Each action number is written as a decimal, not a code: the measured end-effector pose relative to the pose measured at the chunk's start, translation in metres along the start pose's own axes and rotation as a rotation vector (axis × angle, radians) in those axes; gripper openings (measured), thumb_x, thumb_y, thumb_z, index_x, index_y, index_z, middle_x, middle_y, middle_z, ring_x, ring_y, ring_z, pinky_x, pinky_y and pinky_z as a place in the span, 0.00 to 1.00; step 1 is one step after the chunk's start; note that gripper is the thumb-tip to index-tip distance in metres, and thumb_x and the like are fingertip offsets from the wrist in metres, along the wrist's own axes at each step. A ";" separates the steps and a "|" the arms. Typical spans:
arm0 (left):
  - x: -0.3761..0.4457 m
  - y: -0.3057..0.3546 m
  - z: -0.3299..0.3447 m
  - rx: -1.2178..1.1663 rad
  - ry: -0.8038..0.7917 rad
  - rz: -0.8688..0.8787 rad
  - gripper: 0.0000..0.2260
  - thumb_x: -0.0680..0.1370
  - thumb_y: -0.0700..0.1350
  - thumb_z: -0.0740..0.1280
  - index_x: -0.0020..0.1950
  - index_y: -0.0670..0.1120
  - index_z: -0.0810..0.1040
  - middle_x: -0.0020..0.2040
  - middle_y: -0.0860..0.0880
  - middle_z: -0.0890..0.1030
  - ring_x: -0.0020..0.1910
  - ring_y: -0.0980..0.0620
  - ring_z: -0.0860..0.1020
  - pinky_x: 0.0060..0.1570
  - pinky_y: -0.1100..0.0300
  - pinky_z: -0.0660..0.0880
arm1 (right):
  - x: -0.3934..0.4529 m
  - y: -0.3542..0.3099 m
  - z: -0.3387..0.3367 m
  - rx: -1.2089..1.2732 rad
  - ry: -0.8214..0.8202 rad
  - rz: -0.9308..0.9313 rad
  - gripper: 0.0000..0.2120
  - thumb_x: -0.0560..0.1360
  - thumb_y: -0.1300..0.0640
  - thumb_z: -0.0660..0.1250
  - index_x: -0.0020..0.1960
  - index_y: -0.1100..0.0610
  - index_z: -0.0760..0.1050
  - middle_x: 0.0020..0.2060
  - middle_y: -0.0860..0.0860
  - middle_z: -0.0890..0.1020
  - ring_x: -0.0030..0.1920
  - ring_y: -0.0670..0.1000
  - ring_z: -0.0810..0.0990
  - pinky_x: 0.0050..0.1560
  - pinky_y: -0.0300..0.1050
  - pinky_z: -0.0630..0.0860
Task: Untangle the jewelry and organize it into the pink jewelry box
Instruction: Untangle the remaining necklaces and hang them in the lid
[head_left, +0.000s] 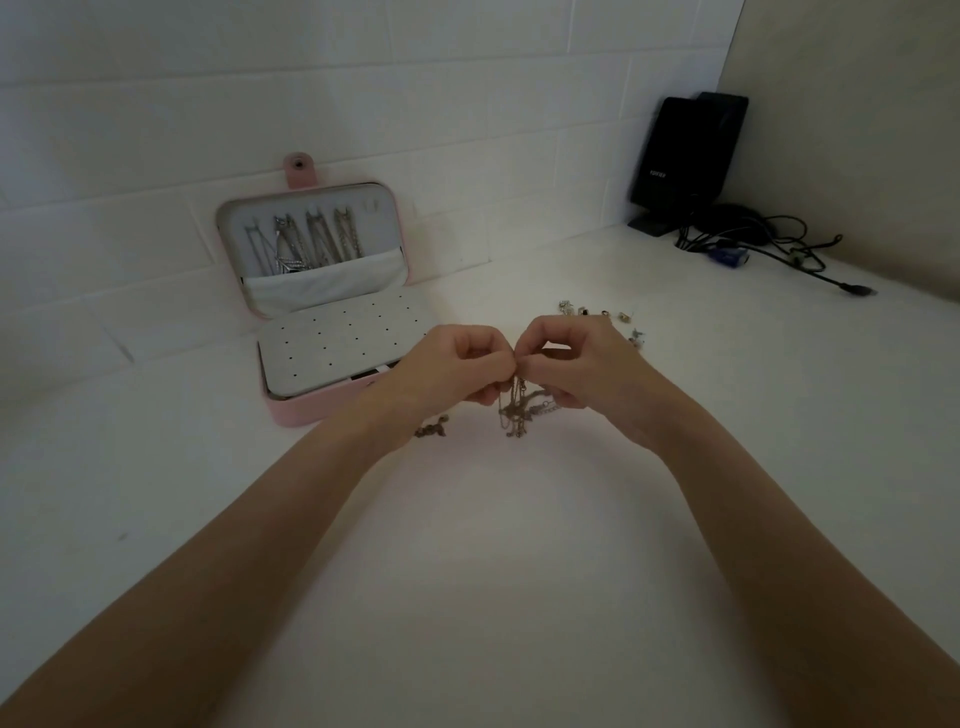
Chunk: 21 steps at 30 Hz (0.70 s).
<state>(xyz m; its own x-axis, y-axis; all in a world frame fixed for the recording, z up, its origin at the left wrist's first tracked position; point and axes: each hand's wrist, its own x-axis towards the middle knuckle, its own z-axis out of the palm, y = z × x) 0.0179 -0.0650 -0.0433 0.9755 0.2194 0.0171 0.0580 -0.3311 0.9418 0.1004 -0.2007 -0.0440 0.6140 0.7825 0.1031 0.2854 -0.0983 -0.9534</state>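
A tangle of thin silver chains (519, 410) hangs between my two hands above the white table. My left hand (452, 364) pinches the top of the tangle with curled fingers, and my right hand (571, 364) pinches it from the other side, fingertips almost touching. The pink jewelry box (291, 413) stands open at the left against the wall. Several chains (306, 241) hang in its lid above a white pocket. A white perforated earring panel (343, 340) covers its base. A small dark chain piece (431, 428) lies on the table under my left wrist.
Several small earrings and charms (602, 314) lie scattered on the table behind my right hand. A black device on a stand (685, 156) and a bundle of black cables (769, 244) occupy the back right corner. A white brick wall runs behind the box.
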 end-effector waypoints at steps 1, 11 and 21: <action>0.001 -0.001 0.000 0.075 0.016 0.031 0.09 0.73 0.36 0.65 0.34 0.46 0.74 0.28 0.54 0.75 0.30 0.56 0.71 0.38 0.64 0.71 | 0.000 0.000 0.000 0.004 0.000 0.001 0.11 0.73 0.68 0.64 0.34 0.58 0.73 0.22 0.44 0.71 0.23 0.42 0.65 0.25 0.32 0.62; 0.003 -0.004 0.005 0.242 0.219 0.309 0.05 0.63 0.41 0.67 0.31 0.48 0.71 0.32 0.55 0.78 0.33 0.59 0.77 0.38 0.66 0.76 | 0.001 0.001 -0.004 0.063 0.003 -0.033 0.11 0.73 0.69 0.64 0.34 0.61 0.71 0.21 0.45 0.68 0.24 0.43 0.63 0.24 0.32 0.62; 0.003 -0.001 0.002 -0.063 0.115 0.001 0.10 0.72 0.33 0.65 0.42 0.46 0.68 0.37 0.48 0.79 0.32 0.53 0.71 0.37 0.63 0.73 | 0.004 0.001 -0.004 -0.159 0.012 -0.091 0.10 0.70 0.68 0.68 0.34 0.56 0.76 0.21 0.41 0.74 0.24 0.40 0.68 0.27 0.31 0.66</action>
<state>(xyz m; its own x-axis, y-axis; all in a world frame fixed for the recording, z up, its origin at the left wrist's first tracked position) 0.0209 -0.0658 -0.0447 0.9445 0.3241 0.0529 0.0402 -0.2741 0.9609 0.1061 -0.2005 -0.0435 0.5891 0.7851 0.1914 0.4524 -0.1242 -0.8831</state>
